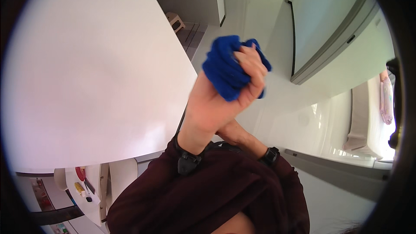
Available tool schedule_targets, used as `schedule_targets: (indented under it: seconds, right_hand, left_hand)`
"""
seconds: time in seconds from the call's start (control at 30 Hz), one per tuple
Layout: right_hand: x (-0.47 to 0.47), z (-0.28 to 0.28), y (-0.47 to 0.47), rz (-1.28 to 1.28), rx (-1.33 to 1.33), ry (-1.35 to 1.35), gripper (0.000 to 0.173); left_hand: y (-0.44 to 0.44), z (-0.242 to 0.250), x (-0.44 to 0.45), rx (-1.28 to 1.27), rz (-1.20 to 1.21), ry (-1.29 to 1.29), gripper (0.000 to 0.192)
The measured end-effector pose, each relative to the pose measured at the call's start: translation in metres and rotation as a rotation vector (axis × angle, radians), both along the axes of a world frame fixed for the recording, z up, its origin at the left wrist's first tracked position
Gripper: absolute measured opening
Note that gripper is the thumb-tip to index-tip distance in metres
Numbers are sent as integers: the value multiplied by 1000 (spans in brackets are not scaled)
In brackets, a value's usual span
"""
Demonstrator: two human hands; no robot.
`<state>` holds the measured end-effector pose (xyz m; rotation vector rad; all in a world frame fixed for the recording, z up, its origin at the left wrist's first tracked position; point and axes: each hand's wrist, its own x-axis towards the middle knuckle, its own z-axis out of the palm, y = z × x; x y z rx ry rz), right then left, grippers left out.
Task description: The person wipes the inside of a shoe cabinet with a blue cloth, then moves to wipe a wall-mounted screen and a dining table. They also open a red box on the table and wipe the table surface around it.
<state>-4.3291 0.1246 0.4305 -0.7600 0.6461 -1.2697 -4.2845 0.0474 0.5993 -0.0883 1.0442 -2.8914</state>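
A crumpled blue cloth point(224, 68) is gripped in my left hand point(214, 107), which is raised in the middle of the view with its palm side towards the camera. The fingers curl over the cloth from the right, and folds of it stick out on both sides of them. My right hand point(230, 131) lies behind the left one. Only its part near the wrist shows; its fingers are hidden, so whether it holds anything cannot be told. Both wrists wear black bands below dark maroon sleeves.
A large white flat surface point(97, 71) fills the left side. Beyond it stands a light plastic stool point(175, 22). A doorway frame point(334, 45) and glossy floor point(273, 117) are at the right, with a bed point(373, 117) beyond. At lower left, a white table point(92, 209) bears small objects beside chairs.
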Motion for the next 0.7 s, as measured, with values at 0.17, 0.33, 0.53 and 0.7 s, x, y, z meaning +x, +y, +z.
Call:
schedule_targets:
  seconds: [0.17,0.33,0.53,0.7]
  right_hand:
    - [-63,-2,-56,132,-153,-174,24]
    - [-128,-4,-111,174,-90,-149,17]
    - [-199,-11,-200,321,-215,185,32]
    - [-269,-20,-285,281,-31,229,37]
  left_hand:
    - [-31,-11,-87,-18,-64,-69,22]
    - [-70,-32,-156,-113,-51,-131,21]
    - [-167,-68,-215,-240,19,-185,18]
    - [-281,-81,-277,-360,-60,-316,17]
